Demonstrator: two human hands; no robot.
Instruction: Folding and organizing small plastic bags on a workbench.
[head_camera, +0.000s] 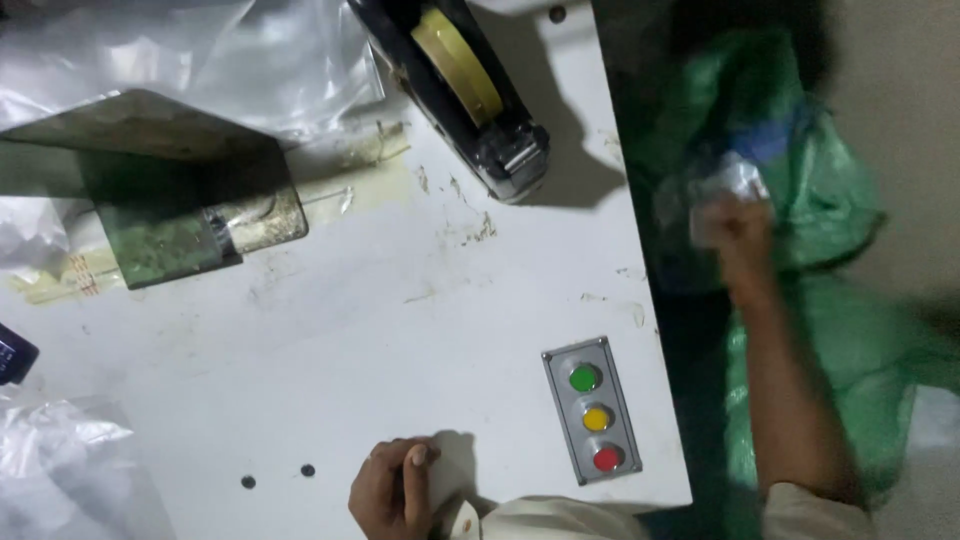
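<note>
- The small clear plastic packet (730, 185) is off the right edge of the table, over the mouth of the green sack, with something blue showing just behind it. It looks thin, light and soft, likely crinkly and a little slippery; a pinch at its edge or a loose fistful would seem enough to take it. The view is blurred here, so what it holds cannot be told.
- The right hand (742, 232) is stretched out to that packet, the fingers bunched around its lower part; motion blur hides exactly how tightly they close.
- The green sack (830, 200) is a soft woven-looking bag standing beside the table, its top open and slumped. Inside only crumpled plastic and the blue patch show.
- The left hand (393, 492) rests on the white table (400, 330) near its front edge, fingers curled together with the thumb up, holding nothing that can be seen.
- Near that hand a grey button box (592, 410) carries green, yellow and red buttons.
- Farther back stand a black tape dispenser (455, 85) with a yellowish roll, a bent metal plate (160, 190), and clear plastic bags (150, 50).
</note>
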